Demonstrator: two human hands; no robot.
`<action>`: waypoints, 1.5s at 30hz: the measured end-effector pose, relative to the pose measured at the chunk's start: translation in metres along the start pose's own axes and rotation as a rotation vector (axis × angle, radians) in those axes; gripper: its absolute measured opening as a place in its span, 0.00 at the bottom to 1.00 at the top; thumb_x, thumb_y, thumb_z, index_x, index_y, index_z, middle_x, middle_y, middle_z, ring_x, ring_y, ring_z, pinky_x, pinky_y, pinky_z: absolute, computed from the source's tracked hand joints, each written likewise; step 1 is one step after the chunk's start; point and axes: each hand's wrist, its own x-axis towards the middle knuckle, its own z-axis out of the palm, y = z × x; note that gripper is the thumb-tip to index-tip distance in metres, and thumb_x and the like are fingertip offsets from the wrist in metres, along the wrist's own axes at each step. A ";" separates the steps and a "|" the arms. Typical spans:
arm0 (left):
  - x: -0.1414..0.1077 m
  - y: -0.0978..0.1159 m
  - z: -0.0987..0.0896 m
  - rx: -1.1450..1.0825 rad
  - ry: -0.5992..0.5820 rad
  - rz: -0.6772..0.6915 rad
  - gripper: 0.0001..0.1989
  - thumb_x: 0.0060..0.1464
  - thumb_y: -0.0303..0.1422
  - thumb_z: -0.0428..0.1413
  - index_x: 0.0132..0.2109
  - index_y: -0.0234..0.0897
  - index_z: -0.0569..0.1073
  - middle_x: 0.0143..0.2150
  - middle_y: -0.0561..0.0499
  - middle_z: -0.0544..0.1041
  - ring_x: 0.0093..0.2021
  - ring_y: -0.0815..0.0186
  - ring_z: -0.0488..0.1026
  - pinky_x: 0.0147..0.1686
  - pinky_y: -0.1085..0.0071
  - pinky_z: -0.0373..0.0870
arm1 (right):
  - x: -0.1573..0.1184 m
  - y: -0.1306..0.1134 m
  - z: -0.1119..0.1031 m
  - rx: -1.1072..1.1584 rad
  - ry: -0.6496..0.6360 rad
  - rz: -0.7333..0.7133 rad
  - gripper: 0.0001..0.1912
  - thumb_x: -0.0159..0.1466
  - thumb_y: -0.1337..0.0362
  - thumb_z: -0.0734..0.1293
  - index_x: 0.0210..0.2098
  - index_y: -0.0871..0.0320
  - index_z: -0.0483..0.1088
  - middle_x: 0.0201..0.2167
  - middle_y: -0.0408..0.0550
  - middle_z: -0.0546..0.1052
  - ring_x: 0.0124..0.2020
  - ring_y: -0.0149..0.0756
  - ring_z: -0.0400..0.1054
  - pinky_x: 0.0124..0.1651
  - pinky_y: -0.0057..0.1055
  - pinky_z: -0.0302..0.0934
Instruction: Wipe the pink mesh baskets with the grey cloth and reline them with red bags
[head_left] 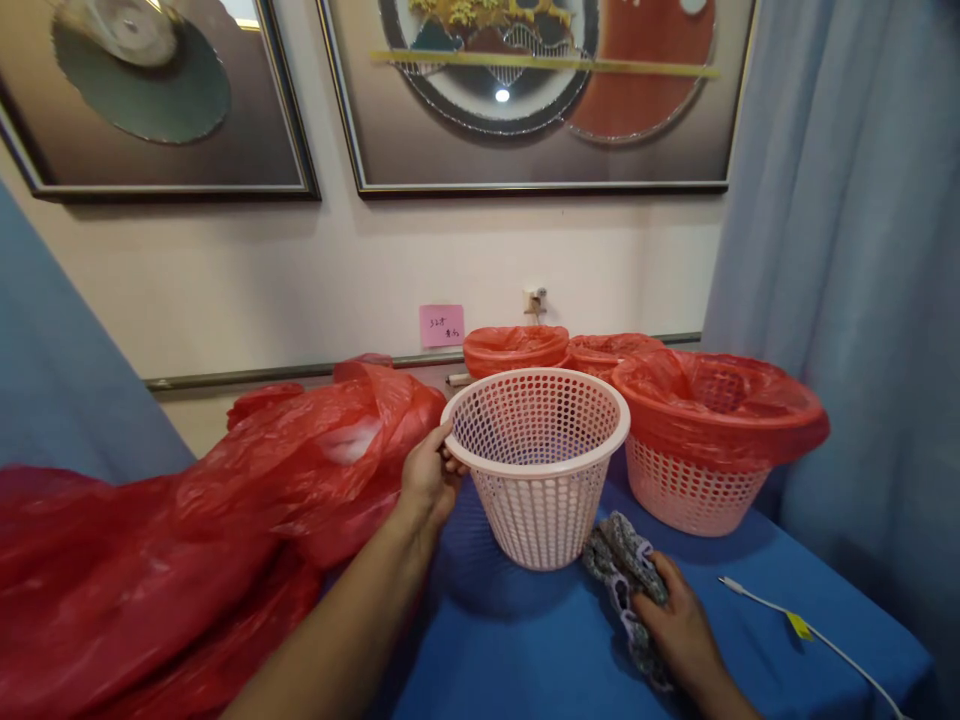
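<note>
A pale pink basket (544,515) stands upright, its mouth upward and its lattice wall showing, over a counter (510,660) spread with blue cloth; I cannot tell whether its base touches the cloth. The left hand (431,475) is at the left edge of the basket's rim, its grip narrow, thumb and fingers pinching that rim. The right hand (679,625) is in front of the basket and to its right, its grip closed around a bunched grey knitted piece (622,565) with lilac edging. The upper end of this piece lies just beside the basket's base; contact between them cannot be made out.

Right of the basket and a little behind stands a larger pink basket (697,490), with a red plastic liner (720,440) folded over its rim. Directly behind the basket are two more red-lined containers (516,350), side by side. Left of the basket spreads a big heap of red plastic (247,520), a white patch showing through. Well to the basket's right, nearer the viewer, runs a white cable (825,640) with a yellow tag (799,626). On the wall behind the basket are a pink note (442,326), a socket (535,300) and, higher up, framed pictures (480,160).
</note>
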 end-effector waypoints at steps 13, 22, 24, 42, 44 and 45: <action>-0.006 -0.017 -0.025 0.180 -0.063 -0.005 0.17 0.55 0.44 0.62 0.28 0.36 0.70 0.21 0.58 0.68 0.17 0.76 0.62 0.19 0.78 0.61 | -0.028 -0.015 -0.026 0.191 -0.145 0.248 0.33 0.45 0.54 0.74 0.50 0.57 0.77 0.44 0.55 0.84 0.48 0.55 0.78 0.51 0.42 0.73; -0.139 -0.080 -0.109 0.726 -0.278 0.185 0.33 0.40 0.45 0.74 0.55 0.43 0.80 0.62 0.39 0.76 0.61 0.47 0.73 0.61 0.54 0.70 | -0.079 -0.067 0.034 0.326 -0.467 0.274 0.32 0.48 0.55 0.76 0.52 0.55 0.75 0.46 0.56 0.84 0.46 0.54 0.80 0.47 0.44 0.75; -0.162 -0.079 -0.122 0.957 -0.397 0.248 0.51 0.39 0.47 0.74 0.70 0.48 0.66 0.77 0.40 0.55 0.74 0.42 0.56 0.72 0.45 0.55 | -0.081 -0.088 0.057 0.377 -0.513 0.275 0.32 0.48 0.56 0.76 0.52 0.55 0.73 0.46 0.55 0.84 0.45 0.52 0.80 0.47 0.43 0.75; -0.167 0.063 -0.353 1.271 0.665 0.542 0.23 0.40 0.38 0.68 0.47 0.46 0.77 0.64 0.42 0.74 0.68 0.34 0.65 0.71 0.42 0.56 | -0.118 -0.174 0.208 -0.084 -0.998 -0.729 0.34 0.52 0.74 0.65 0.59 0.56 0.68 0.58 0.55 0.72 0.57 0.47 0.68 0.62 0.44 0.62; -0.151 0.090 -0.360 1.242 0.729 0.561 0.27 0.41 0.38 0.68 0.51 0.43 0.74 0.68 0.39 0.69 0.72 0.34 0.58 0.73 0.43 0.49 | -0.125 -0.184 0.222 -0.351 -1.057 -0.834 0.33 0.53 0.73 0.66 0.59 0.58 0.70 0.60 0.60 0.71 0.60 0.54 0.66 0.63 0.52 0.59; -0.142 0.103 -0.362 1.221 0.756 0.568 0.29 0.42 0.37 0.67 0.53 0.42 0.73 0.70 0.38 0.67 0.74 0.35 0.54 0.74 0.44 0.47 | -0.129 -0.188 0.226 -0.467 -1.067 -0.864 0.31 0.55 0.72 0.68 0.59 0.59 0.71 0.62 0.62 0.70 0.62 0.59 0.64 0.64 0.56 0.57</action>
